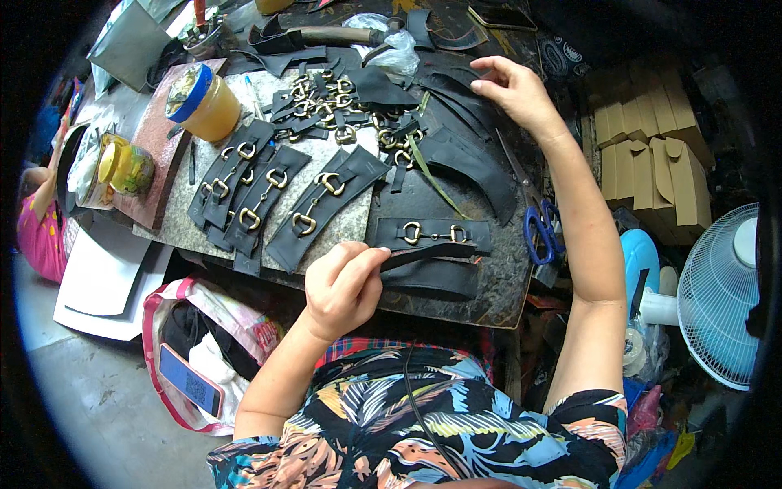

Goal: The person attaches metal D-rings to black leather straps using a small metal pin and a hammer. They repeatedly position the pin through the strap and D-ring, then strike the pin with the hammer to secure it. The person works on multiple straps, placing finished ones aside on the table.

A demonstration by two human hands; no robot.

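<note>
My left hand [345,287] is closed at the table's front edge, pinching the end of a narrow black leather strip [428,253]. Under and behind that strip lies a black leather piece with a brass horsebit buckle [436,233], and a plain black leather piece [432,279] rests in front of it. Farther off, my right hand [518,96] hovers with thumb and fingers apart, next to a pile of curved black leather pieces [464,102]. More leather pieces with brass horsebits [327,204] lie to the left, and a heap of brass buckles on short straps [326,104] sits behind them.
Scissors with blue handles [542,231] lie at the table's right. A blue-lidded jar [213,106] and a yellow-lidded jar [129,169] stand left. A hammer [342,35] is at the back. Right of the table are cardboard boxes [660,175] and a fan [721,293]; a phone [191,379] rests on a bag.
</note>
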